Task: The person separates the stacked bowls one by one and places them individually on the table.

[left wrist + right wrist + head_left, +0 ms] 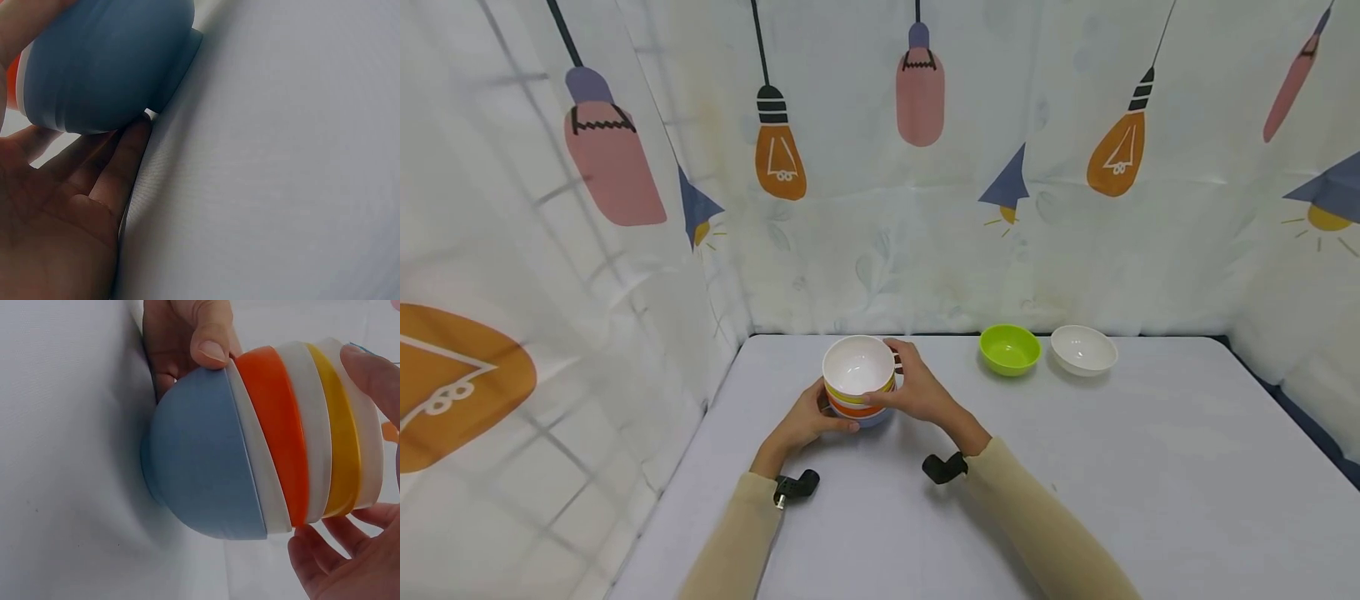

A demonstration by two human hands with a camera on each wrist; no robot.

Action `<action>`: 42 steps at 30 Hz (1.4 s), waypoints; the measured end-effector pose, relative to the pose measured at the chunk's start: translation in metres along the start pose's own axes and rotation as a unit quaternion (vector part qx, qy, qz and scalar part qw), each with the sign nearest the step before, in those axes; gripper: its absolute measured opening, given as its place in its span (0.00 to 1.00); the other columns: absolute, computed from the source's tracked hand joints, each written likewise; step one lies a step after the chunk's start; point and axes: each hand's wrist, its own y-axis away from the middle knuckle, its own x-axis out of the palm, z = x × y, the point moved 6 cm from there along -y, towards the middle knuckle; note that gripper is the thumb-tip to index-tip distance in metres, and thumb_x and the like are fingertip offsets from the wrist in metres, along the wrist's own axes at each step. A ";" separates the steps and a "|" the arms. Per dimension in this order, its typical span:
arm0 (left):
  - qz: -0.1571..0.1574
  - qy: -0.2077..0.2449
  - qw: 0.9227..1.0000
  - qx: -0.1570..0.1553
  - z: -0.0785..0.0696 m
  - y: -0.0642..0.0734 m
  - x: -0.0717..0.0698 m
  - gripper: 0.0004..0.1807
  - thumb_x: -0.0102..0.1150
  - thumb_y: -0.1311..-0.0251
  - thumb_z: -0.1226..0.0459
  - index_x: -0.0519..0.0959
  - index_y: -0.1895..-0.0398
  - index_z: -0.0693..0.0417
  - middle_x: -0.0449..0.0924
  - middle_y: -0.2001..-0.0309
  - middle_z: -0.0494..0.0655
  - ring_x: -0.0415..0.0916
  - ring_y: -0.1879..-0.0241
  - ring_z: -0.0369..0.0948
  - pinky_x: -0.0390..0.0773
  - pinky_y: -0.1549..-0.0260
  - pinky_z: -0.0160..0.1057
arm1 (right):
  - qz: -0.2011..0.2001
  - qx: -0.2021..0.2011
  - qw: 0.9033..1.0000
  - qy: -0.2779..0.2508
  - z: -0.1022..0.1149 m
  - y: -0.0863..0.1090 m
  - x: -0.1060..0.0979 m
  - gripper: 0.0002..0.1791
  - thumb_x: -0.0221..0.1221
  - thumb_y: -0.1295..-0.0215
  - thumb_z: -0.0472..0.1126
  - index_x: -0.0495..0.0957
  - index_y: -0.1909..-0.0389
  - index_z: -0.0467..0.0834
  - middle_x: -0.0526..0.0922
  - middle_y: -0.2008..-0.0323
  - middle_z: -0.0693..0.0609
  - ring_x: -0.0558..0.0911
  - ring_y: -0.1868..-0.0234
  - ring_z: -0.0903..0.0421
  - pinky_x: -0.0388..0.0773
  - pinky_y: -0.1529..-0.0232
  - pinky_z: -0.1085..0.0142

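Observation:
On the left part of the table a nested stack of bowls stands between both hands. Lowest is a blue bowl (pixel 194 456), its foot at the tabletop. Above it come an orange bowl (pixel 272 425), a yellow bowl (pixel 340 425) and, on top, a white bowl (pixel 857 365), with white bands between the colours. The left hand (pixel 807 417) holds the blue bowl low down, thumb near its rim and fingers around the far side. Higher up, the right hand (pixel 917 390) grips the upper bowls from the right, thumb across the front and fingers behind.
A green bowl (pixel 1010 350) and another white bowl (pixel 1084 351) stand side by side near the table's back edge, right of the stack. A patterned curtain (pixel 865 250) hangs behind and left of the white table (pixel 1075 483).

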 end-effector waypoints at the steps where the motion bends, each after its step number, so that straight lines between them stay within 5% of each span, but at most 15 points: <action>1: 0.000 -0.001 1.000 0.000 0.000 0.000 0.000 0.54 0.82 0.53 0.65 0.59 0.23 0.49 0.69 0.29 0.53 0.71 0.31 0.53 0.72 0.31 0.54 | 0.003 0.001 1.000 0.000 0.000 -0.001 0.001 0.58 0.77 0.46 0.52 0.52 0.21 0.44 0.60 0.26 0.43 0.68 0.28 0.45 0.68 0.27 0.45; 18: 0.000 0.001 1.000 0.000 0.003 0.000 -0.002 0.55 0.82 0.54 0.65 0.60 0.23 0.47 0.69 0.29 0.50 0.71 0.32 0.51 0.75 0.34 0.46 | 0.030 -0.024 0.999 -0.017 -0.005 -0.018 0.009 0.61 0.79 0.51 0.50 0.52 0.21 0.48 0.59 0.27 0.46 0.69 0.30 0.47 0.72 0.31 0.46; 30: 0.006 0.008 1.000 0.010 0.003 -0.002 -0.002 0.54 0.83 0.54 0.64 0.61 0.23 0.47 0.69 0.29 0.51 0.71 0.31 0.53 0.72 0.32 0.53 | 0.028 -0.034 0.998 -0.032 -0.004 -0.018 0.009 0.59 0.79 0.51 0.50 0.53 0.22 0.50 0.61 0.29 0.47 0.70 0.32 0.48 0.74 0.33 0.48; 42: 0.003 -0.003 1.000 0.007 0.001 0.000 -0.001 0.53 0.82 0.53 0.64 0.61 0.24 0.47 0.70 0.30 0.50 0.73 0.34 0.50 0.76 0.37 0.42 | 0.011 -0.053 0.998 -0.031 0.001 -0.017 0.007 0.56 0.80 0.52 0.49 0.59 0.24 0.54 0.64 0.31 0.50 0.72 0.34 0.51 0.75 0.35 0.51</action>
